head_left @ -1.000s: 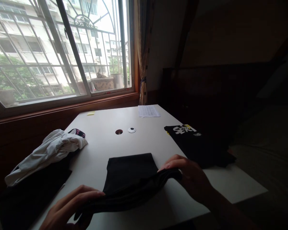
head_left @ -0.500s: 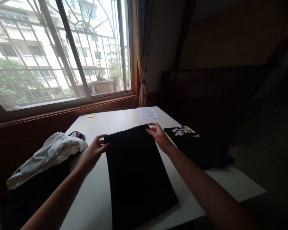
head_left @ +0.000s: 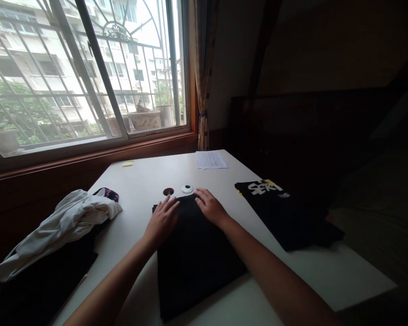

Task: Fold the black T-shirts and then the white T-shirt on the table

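A folded black garment (head_left: 197, 262), its exact kind not clear, lies flat on the white table (head_left: 132, 253) in front of me. My left hand (head_left: 163, 219) rests on its far left part with the fingers stretched out. On the far right corner lies my right hand (head_left: 211, 206), fingers extended and palm down. Both hands touch the cloth without gripping it. Just beyond the far edge are a round hole (head_left: 168, 191) in the tabletop and a white ring-shaped cover (head_left: 187, 189).
To the left, a pile of clothes has a white garment (head_left: 68, 222) on top. A dark printed T-shirt (head_left: 285, 217) lies at the right. Printed papers (head_left: 211, 160) and a yellow slip (head_left: 127, 163) sit at the far end, below the window (head_left: 88, 68).
The black garment was held up by its far edge; now it lies lower and flat. Both hands have let go of the edge and spread over it. The hole and cover have come into view.
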Tool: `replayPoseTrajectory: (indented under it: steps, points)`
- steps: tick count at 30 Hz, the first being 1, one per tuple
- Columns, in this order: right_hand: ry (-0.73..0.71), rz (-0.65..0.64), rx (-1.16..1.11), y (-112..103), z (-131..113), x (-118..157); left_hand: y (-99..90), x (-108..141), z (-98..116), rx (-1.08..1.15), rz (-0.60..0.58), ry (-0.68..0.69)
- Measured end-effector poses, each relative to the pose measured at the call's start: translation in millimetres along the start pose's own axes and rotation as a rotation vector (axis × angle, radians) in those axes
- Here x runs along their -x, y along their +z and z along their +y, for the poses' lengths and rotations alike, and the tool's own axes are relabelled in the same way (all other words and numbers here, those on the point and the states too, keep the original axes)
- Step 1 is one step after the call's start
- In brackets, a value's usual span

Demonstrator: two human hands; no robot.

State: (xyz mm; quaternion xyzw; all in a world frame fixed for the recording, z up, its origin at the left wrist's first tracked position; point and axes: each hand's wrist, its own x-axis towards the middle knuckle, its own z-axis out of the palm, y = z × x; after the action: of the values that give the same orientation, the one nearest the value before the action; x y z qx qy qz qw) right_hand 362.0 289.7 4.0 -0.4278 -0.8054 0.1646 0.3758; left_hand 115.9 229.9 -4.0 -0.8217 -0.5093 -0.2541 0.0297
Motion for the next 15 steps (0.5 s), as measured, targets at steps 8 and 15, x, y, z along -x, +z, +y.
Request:
replayPoseTrajectory:
  steps: [8,15]
  points:
    - [0.05,-0.446,0.294,14,7,9,23.9,-3,-11,-0.095,-0.252,-0.039]
    - [0.195,-0.402,0.342,5,27,2,13.8,-2,-44,-0.057,-0.272,-0.211]
